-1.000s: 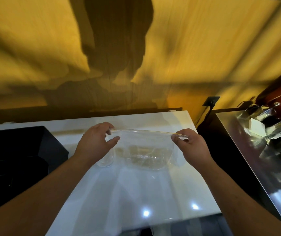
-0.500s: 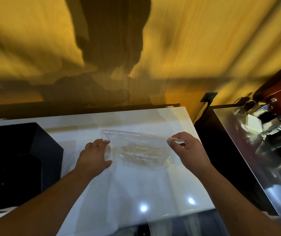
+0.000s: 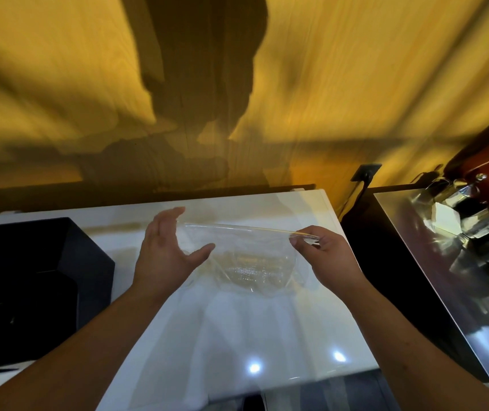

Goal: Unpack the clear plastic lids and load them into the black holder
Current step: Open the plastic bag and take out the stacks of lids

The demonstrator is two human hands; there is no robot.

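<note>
2 bare hands work over a clear plastic bag (image 3: 249, 247) above the white counter (image 3: 237, 330). The right hand (image 3: 326, 259) pinches the right end of the bag's top edge between thumb and forefinger, holding that corner up. The left hand (image 3: 166, 253) is spread wide, fingers extended and thumb stretched toward the bag; its fingertips sit at the left end of the bag's rim, and I cannot tell whether they touch the film. The bag's top edge runs roughly left to right between the 2 hands, dipping slightly toward the right, and the body of the bag hangs down to the counter. Inside, near the bottom, lies 1 stack of clear plastic lids (image 3: 252, 271), its long axis also left to right; the number of lids is too blurred to count. No writing or label can be read on the bag or lids. 1 black holder (image 3: 44, 280) stands on the counter at the left, well apart from the bag. A shiny metal machine (image 3: 462, 221) sits on a separate surface at the right.
</note>
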